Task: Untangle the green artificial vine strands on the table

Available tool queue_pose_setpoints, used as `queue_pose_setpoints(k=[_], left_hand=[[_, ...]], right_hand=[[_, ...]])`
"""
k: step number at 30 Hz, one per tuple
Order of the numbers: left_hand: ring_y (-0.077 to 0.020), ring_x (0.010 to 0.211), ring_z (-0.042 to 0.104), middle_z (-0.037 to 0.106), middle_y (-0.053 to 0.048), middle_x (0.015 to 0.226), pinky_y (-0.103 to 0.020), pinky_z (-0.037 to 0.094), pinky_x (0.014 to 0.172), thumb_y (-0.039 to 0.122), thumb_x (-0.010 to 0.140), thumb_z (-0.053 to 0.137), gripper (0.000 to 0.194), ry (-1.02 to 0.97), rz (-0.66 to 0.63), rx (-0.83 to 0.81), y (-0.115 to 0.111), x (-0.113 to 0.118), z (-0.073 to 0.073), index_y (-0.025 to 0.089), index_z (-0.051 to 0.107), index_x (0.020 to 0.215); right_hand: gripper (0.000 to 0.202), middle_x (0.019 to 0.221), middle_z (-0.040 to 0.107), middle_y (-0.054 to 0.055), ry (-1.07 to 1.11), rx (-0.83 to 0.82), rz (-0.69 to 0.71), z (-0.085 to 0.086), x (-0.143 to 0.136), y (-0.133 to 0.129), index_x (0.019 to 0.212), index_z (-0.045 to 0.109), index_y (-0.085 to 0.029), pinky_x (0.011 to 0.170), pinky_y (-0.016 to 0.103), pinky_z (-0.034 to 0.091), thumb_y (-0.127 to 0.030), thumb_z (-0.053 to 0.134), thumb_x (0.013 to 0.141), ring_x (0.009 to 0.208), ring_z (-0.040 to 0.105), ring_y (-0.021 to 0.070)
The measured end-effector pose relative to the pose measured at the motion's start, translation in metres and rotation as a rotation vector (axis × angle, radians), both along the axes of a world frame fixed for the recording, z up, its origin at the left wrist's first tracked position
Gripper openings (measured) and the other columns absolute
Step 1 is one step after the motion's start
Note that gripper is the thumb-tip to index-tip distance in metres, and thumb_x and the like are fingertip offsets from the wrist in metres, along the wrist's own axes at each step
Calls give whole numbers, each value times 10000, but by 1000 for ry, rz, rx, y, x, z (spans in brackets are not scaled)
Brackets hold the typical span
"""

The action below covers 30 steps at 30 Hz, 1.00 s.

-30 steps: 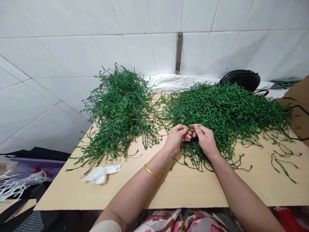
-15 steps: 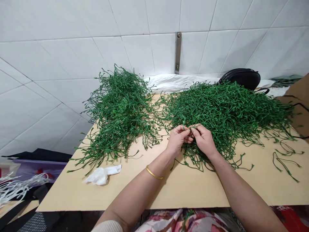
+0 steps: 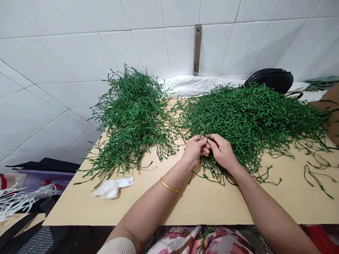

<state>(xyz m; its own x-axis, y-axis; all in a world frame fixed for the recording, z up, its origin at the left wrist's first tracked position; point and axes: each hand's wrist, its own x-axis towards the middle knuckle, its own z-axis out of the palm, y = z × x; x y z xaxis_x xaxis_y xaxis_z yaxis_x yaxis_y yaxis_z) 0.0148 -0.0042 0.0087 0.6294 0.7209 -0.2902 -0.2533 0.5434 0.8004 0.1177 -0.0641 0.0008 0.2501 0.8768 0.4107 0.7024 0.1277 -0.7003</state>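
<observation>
My left hand (image 3: 196,149) and my right hand (image 3: 221,150) meet in front of the right-hand heap of green cords (image 3: 246,116). Both pinch a thin green cord (image 3: 201,136) between thumb and fingertips; only a short bit of it shows, the rest is hidden by my fingers. The fingertips of the two hands nearly touch. A second heap of green cords (image 3: 132,116), thin with knotted-looking ends, stands to the left. Several loose cords (image 3: 319,178) lie at the right of the table.
The tan tabletop (image 3: 212,208) meets a white tiled wall. A crumpled white tissue (image 3: 112,188) lies at the front left. A black bag (image 3: 272,79) and white sheeting (image 3: 196,84) are at the back. White cords (image 3: 23,201) hang at lower left, and a brown cardboard piece (image 3: 327,102) stands at right.
My hands stay together, with the right fingers drawn in slightly closer to the left. The green bit above the fingertips shows less. The view has shifted a little.
</observation>
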Motion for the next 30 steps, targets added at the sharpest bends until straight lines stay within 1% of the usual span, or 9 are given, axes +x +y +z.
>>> queue_pose_setpoints(k=[3, 6, 8, 15, 19, 22, 25, 28, 30], left_hand=[[-55, 368, 482, 550, 21, 505, -174, 402, 395, 162, 689, 576, 104, -51, -2, -72, 0, 0, 1, 134, 476, 685], [-58, 365, 485, 557, 12, 504, -178, 404, 390, 144, 676, 559, 89, -48, 10, -86, -1, 1, 2, 129, 474, 654], [-55, 352, 474, 557, 11, 498, -178, 394, 381, 149, 655, 564, 96, -28, 25, -82, -1, 1, 3, 128, 473, 631], [-57, 332, 458, 539, 23, 470, -170, 348, 352, 162, 618, 587, 121, 22, 98, 6, -3, 2, 3, 137, 469, 614], [-61, 349, 473, 536, 27, 475, -167, 355, 365, 195, 632, 611, 145, 65, 119, 108, -4, 3, 0, 140, 478, 649], [-66, 369, 489, 546, 32, 508, -169, 363, 376, 252, 639, 639, 198, 40, 87, 156, -4, 2, -2, 149, 497, 729], [-66, 379, 490, 538, 33, 508, -170, 375, 396, 256, 656, 634, 208, 20, 17, 126, -2, 0, -2, 145, 527, 796], [-58, 377, 482, 531, 25, 495, -167, 379, 407, 221, 662, 616, 142, 6, -22, 58, -1, 0, -1, 138, 521, 727], [-57, 367, 473, 519, 28, 472, -163, 368, 398, 185, 659, 597, 117, -1, -10, 28, -2, 0, -1, 146, 488, 675]], right_hand=[[116, 735, 591, 21, 142, -5, -26, 2, 0, -1, 851, 559, -176, 637, 261, 424, -237, 465, 821, 665, 545, 135], [98, 657, 585, -3, 264, 1, -40, 5, -1, -3, 758, 555, -178, 590, 244, 422, -260, 514, 794, 600, 537, 119], [105, 639, 589, -7, 299, 14, -34, 7, -2, -4, 728, 554, -181, 581, 243, 425, -265, 527, 785, 589, 536, 117], [89, 653, 591, -4, 345, 30, -9, 7, -6, -4, 769, 530, -182, 583, 249, 449, -271, 538, 772, 594, 559, 120], [111, 632, 581, -4, 355, 3, -47, 5, -4, -2, 750, 535, -178, 551, 244, 442, -288, 549, 765, 566, 553, 119], [118, 636, 594, 0, 380, 9, -67, 5, -4, -2, 759, 541, -179, 554, 247, 453, -296, 553, 763, 565, 563, 122], [107, 618, 581, -8, 359, 8, -51, 6, -4, -3, 771, 534, -179, 541, 240, 447, -285, 540, 772, 538, 545, 111], [74, 619, 560, -18, 358, 6, 23, 6, -3, -3, 785, 519, -186, 526, 228, 436, -259, 524, 776, 532, 524, 100], [48, 609, 536, -30, 380, 3, 85, 5, -3, -3, 783, 508, -193, 512, 221, 427, -237, 519, 771, 528, 512, 96]])
